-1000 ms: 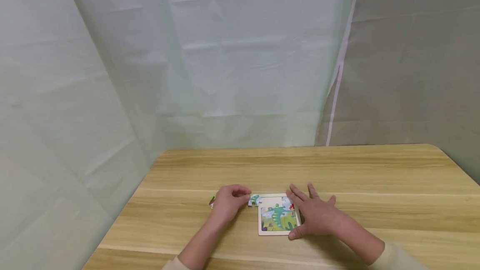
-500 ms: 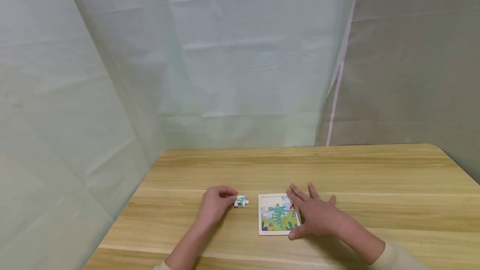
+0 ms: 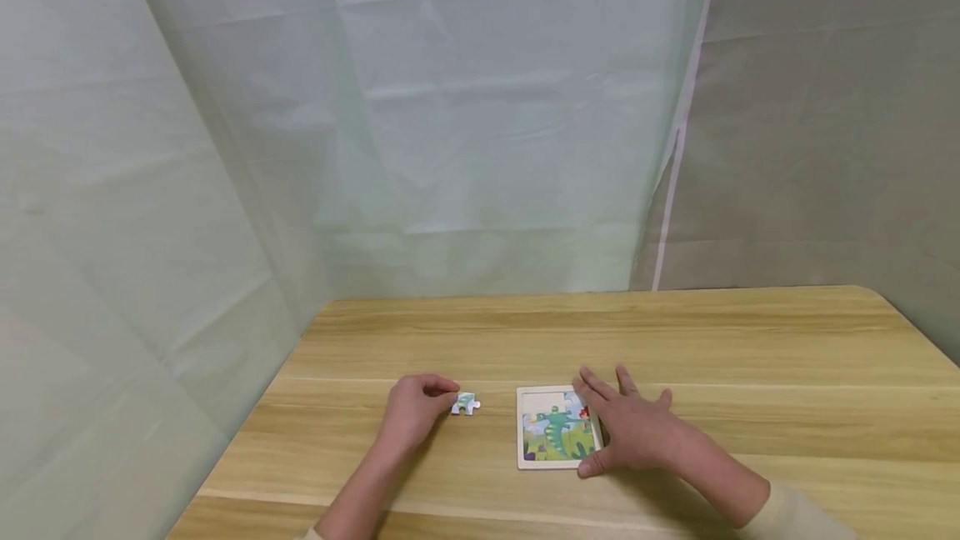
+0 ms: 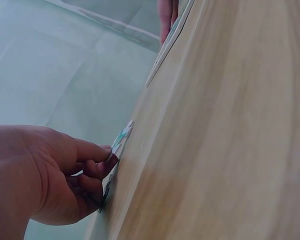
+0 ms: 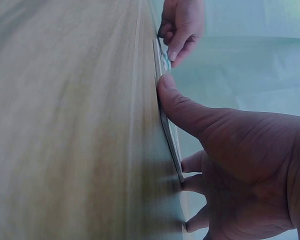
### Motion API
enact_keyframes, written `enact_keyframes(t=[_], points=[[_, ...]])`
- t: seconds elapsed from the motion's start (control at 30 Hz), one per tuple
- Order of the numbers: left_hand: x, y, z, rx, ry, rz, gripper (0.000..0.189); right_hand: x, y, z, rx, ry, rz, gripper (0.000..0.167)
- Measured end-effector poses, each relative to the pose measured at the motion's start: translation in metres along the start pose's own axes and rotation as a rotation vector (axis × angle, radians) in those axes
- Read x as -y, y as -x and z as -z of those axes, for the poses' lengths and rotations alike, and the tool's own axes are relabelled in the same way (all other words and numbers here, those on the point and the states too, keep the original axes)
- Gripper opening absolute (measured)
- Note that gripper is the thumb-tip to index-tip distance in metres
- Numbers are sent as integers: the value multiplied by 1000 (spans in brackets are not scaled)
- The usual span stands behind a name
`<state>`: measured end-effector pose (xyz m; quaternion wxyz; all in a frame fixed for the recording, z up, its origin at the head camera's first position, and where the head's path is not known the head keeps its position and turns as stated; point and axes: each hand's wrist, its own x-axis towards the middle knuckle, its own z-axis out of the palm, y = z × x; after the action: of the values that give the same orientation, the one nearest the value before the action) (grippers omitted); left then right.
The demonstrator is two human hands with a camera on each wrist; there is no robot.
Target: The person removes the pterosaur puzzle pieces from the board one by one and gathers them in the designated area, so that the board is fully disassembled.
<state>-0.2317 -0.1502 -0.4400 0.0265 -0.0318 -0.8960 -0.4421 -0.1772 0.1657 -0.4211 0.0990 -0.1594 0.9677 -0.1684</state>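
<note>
My left hand (image 3: pixel 411 411) pinches a jigsaw piece (image 3: pixel 467 404) between thumb and forefinger, low over the table left of the puzzle. In the left wrist view the piece (image 4: pixel 123 136) shows edge-on, tilted up from the fingertips, and a dark edge of something flat (image 4: pixel 105 194) peeks out under the curled fingers. A square wooden puzzle tray (image 3: pixel 546 466) lies flat, with a green dinosaur picture (image 3: pixel 558 433) in it and a bare gap at its upper left. My right hand (image 3: pixel 633 430) rests with spread, straight fingers along the tray's right edge, thumb at the lower right corner.
The wood-grain table (image 3: pixel 750 357) stretches out around the tray. Pale cloth sheets (image 3: pixel 487 148) hang behind its far edge and down the left side, with a darker sheet (image 3: pixel 810 148) at the right.
My left hand has drawn the jigsaw piece leftward, away from the tray's upper left corner. The loose piece seen left of that hand earlier is out of sight. My right hand and the tray stay put.
</note>
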Motion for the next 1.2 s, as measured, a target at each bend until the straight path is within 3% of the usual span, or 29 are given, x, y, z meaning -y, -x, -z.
enact_keyframes(t=[0.4,0.8,1.0,1.2], points=[[1,-1,5,15,-39,20,6,1,-1,-2,-19,4,1,122],[-3,1,4,39,14,9,15,1,0,-2,-34,12,-1,123],[-8,1,-3,119,109,-42,17,0,-1,-3,-37,12,-3,124],[-16,1,-17,178,138,-73,16,1,-1,-3,-35,7,-3,123]])
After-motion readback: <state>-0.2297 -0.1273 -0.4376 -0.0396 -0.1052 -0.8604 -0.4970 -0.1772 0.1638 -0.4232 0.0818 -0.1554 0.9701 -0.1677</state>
